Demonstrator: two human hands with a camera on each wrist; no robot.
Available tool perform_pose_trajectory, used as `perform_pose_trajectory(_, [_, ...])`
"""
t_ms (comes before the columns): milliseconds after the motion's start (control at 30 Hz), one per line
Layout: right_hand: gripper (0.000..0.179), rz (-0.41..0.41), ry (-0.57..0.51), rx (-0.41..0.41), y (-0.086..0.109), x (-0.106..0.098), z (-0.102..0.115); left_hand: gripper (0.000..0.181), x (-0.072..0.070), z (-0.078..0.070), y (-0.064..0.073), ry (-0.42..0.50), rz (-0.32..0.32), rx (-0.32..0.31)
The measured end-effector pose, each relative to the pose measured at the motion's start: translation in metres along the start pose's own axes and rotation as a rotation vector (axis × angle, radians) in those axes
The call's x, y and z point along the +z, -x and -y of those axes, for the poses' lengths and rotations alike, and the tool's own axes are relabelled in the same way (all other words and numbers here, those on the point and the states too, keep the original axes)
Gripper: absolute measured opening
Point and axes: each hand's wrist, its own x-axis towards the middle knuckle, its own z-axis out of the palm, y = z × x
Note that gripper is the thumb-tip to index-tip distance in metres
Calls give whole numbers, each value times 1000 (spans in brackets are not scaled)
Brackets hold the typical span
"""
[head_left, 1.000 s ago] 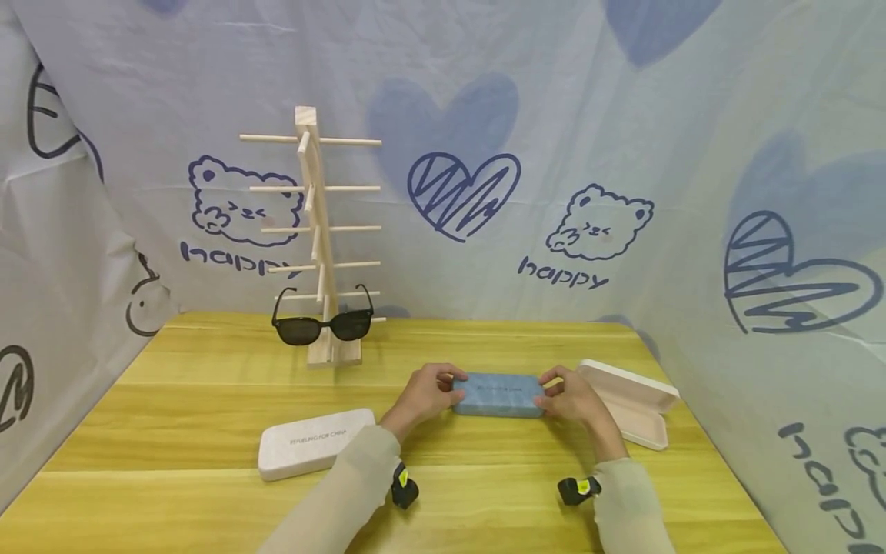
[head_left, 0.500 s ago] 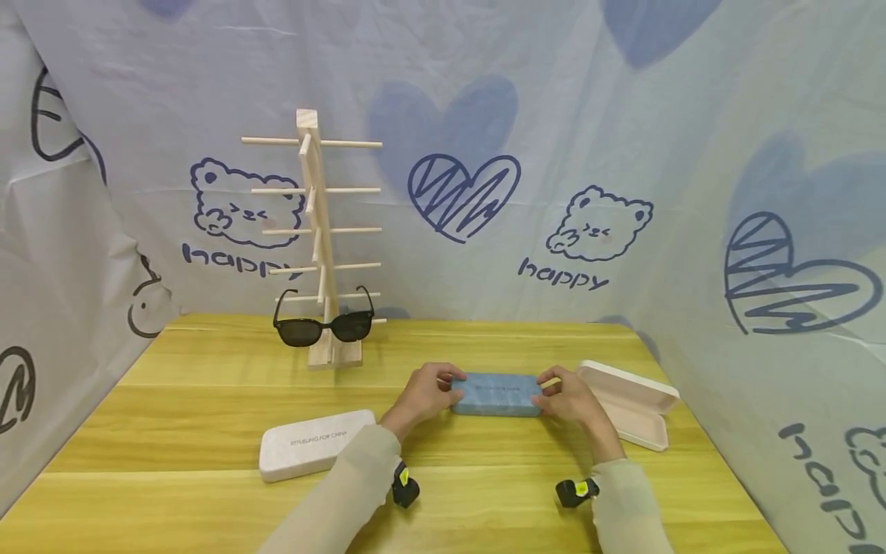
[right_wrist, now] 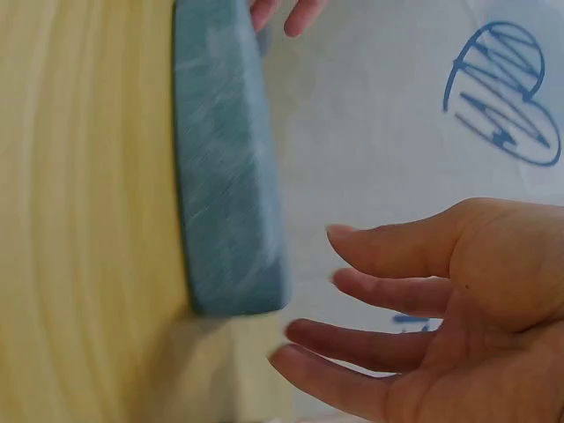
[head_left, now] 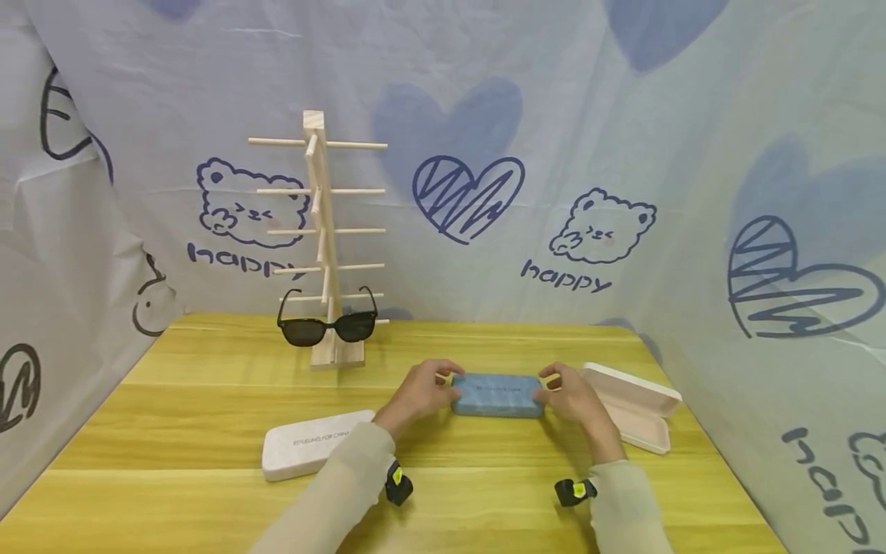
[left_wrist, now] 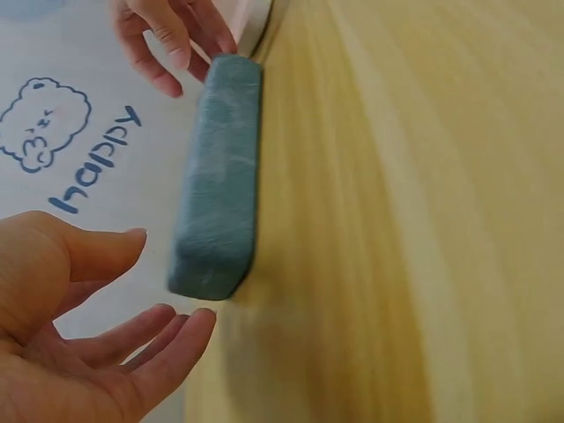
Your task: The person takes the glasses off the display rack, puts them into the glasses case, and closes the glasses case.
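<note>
A closed blue glasses case point(head_left: 498, 395) lies flat on the wooden table, lettering on its lid. At its left end is my left hand point(head_left: 420, 392); the left wrist view shows thumb and fingers spread, with a gap between them and the case point(left_wrist: 216, 189). My right hand point(head_left: 571, 396) is at the other end. Its fingers are parted and relaxed too, just off the case's end in the right wrist view point(right_wrist: 229, 176). Neither hand grips anything.
A closed white glasses case point(head_left: 308, 446) lies at the left, partly behind the left sleeve. Right of my right hand stands an opened white case point(head_left: 633, 385). Black sunglasses point(head_left: 304, 332) hang on a wooden peg stand point(head_left: 321, 165) at the back left, before a printed cloth point(head_left: 471, 46).
The fingers of both hands have loosened from the ends of the blue glasses case. The case stays put on the table, and the head view has shifted slightly.
</note>
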Motion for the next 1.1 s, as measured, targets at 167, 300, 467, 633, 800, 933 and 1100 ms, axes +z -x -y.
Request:
perform_pose_trajectory(167, [37,-58,48,-100,3,-1,24,33,-13,-6,4,-28,3,29])
perform_pose_trajectory(300, [34,-48,16,-162,2,1,42,32,-23,-10,8,-58,-11,54])
perform_pose_trajectory(467, [32,-36,-22,-205,-1,5,59,33,-35,-13,14,-90,-21,67])
perform_pose_trajectory(633, [30,-40,-38,-237,-6,10,74,34,-45,-14,20,-111,-35,46])
perform_pose_trajectory(800, [29,-43,-60,-253,-7,15,90,36,-53,-15,22,-112,-45,58])
perform_pose_trajectory(933, [29,-45,-78,-254,-9,21,102,35,-57,-16,21,-107,-41,88])
perform_pose_trajectory(1100, [29,-33,-102,-285,-11,28,113,35,-65,-21,25,-124,-45,120])
